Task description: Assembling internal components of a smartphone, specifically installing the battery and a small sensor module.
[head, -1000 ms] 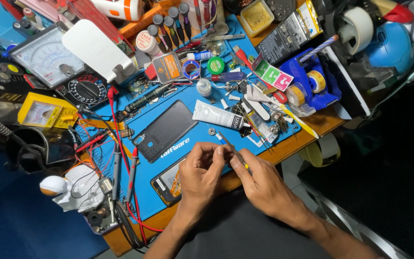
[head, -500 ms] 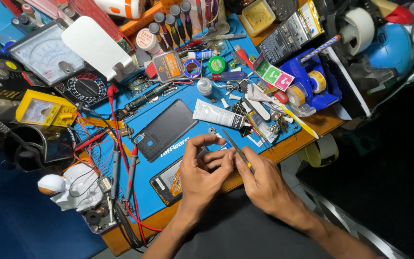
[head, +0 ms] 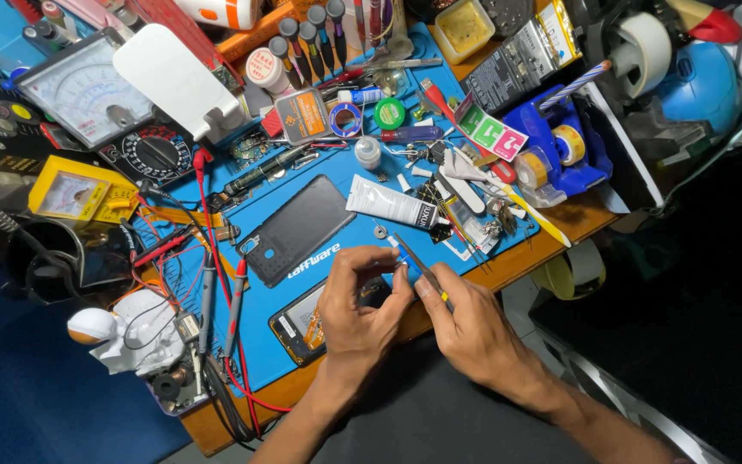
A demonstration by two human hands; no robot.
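Observation:
My left hand [head: 358, 305] hovers over an opened phone [head: 307, 320] at the near edge of the blue work mat [head: 337, 232], pinching a small blue part at its fingertips. My right hand [head: 470, 322] grips thin metal tweezers [head: 416, 256] whose tips point up and left, meeting the left fingertips. The dark phone back cover [head: 295, 228] lies just beyond my left hand. A white glue tube [head: 391, 206] rests beyond the tweezers.
Red probe leads [head: 216, 258] run along the mat's left side. A yellow meter [head: 75, 193], an analog meter [head: 79, 94], a blue tape dispenser [head: 560, 155], screwdrivers and small bottles crowd the far part of the desk. The wooden desk edge [head: 508, 266] runs diagonally beside my hands.
Both hands have stayed over the phone with small finger shifts; the tweezers' tips moved closer to my left fingertips.

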